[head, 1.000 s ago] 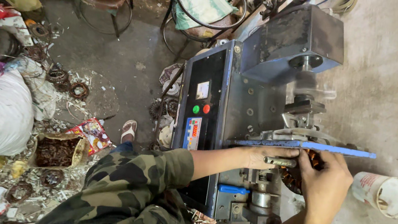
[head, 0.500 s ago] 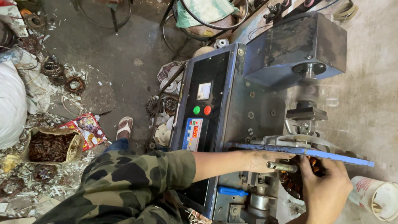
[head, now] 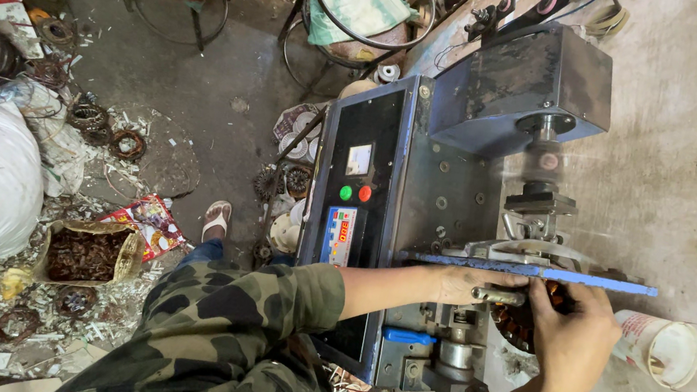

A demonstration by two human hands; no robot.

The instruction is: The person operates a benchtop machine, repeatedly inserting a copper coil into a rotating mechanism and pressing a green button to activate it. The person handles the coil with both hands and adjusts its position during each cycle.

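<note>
Both hands work at the grey steel winding machine [head: 454, 200]. Left hand [head: 466, 283] grips a short metal cylinder [head: 497, 296] beneath the flat blue plate [head: 525, 270]. Right hand [head: 573, 332] is closed over the round, copper-wound stator [head: 519, 323], seated under that plate. A white plastic cup [head: 658, 347] lies near the right hand.
</note>
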